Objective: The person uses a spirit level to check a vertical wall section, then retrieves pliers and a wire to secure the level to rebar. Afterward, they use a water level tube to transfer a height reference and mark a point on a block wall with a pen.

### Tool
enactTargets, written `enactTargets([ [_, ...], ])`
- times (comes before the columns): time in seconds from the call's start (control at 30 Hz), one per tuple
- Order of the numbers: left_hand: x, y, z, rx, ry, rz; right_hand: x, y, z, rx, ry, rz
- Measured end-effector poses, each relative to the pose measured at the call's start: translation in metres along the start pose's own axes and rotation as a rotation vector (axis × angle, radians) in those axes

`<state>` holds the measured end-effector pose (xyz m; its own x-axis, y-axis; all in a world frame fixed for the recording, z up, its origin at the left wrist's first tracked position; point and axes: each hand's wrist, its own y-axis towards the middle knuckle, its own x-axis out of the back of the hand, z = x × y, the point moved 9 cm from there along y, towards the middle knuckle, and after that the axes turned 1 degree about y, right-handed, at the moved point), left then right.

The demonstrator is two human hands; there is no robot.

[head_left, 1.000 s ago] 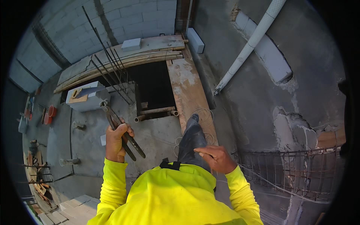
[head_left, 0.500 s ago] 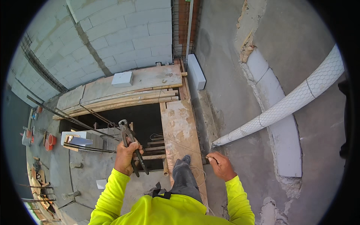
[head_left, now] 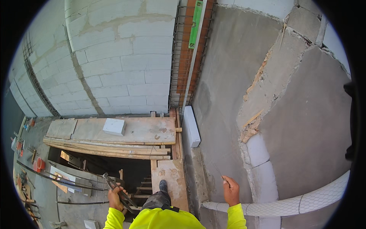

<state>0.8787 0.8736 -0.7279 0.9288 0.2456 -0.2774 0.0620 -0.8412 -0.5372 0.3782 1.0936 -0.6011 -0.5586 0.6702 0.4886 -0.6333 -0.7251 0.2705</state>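
Down at the left, my left hand (head_left: pixel 115 197) is closed around a pair of tying pincers (head_left: pixel 110 181). Their jaws stick up past the fingers, and the handles hang below the palm. My right hand (head_left: pixel 231 189) pinches a thin wire (head_left: pixel 217 171) whose free end points up and to the left. Behind that hand is the grey plastered wall, and just below it runs a white pipe (head_left: pixel 289 206) wrapped in hexagonal wire mesh. One of my shoes (head_left: pixel 163 186) stands on a plywood plank (head_left: pixel 171 171) beside a dark floor opening (head_left: pixel 114 166).
A white block (head_left: pixel 114 126) lies on boards (head_left: pixel 152 129) along the block wall (head_left: pixel 129 76). Another block (head_left: pixel 191 128) leans in the corner. Above it, a green spirit level (head_left: pixel 196 24) is against a long metal strip. Long dark bars (head_left: pixel 57 177) reach across at left.
My view has tilted up, showing more wall and the spirit level. Both hands sit lower in view and remain closed on pincers and wire. The wire's end now points upward from my right hand.
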Motion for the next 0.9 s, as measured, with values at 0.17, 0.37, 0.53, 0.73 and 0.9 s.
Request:
enactTargets([
  [0.17,-0.157,0.107,-0.021,-0.008,0.16,0.277,-0.009,0.071,-0.042,-0.216,-0.004,-0.106],
  [0.37,-0.353,0.167,-0.036,-0.085,0.398,0.657,-0.061,0.16,-0.009,-0.03,-0.167,0.038],
  [0.53,-0.462,0.199,-0.036,-0.011,0.421,0.755,-0.15,0.241,0.017,0.152,-0.047,0.254],
  [0.73,-0.523,0.258,-0.061,0.035,0.28,0.629,-0.179,0.337,-0.007,0.085,-0.074,0.366],
  [0.9,-0.555,0.298,-0.077,-0.041,0.302,0.598,-0.199,0.386,-0.031,0.049,-0.048,0.438],
])
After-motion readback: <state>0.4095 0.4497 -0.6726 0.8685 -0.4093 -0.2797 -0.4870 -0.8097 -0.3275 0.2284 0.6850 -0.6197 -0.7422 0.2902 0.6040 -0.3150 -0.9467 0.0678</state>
